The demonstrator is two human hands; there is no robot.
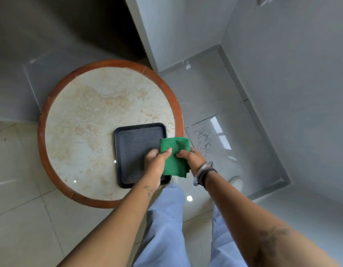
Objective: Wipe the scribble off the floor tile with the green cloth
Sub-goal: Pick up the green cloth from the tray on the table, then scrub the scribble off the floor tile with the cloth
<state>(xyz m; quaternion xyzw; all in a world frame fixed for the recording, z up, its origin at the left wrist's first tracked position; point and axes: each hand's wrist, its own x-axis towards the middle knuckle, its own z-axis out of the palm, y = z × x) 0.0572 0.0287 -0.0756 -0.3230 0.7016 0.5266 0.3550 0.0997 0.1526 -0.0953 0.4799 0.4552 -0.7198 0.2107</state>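
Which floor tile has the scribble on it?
The glossy grey floor tile right of the round table, bearing the black scribble just beyond the green cloth. The other tiles show no marks.

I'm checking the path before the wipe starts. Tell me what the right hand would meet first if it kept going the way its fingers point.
The right hand points leftward into the green cloth, already in its grip; beyond that, probably the left hand.

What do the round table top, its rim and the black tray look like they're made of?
Table top: likely polished marble or a look-alike, beige veining with glossy light spots. Rim: reddish-brown, probably varnished wood, with visible joints. Tray: matte black, textured base, probably plastic.
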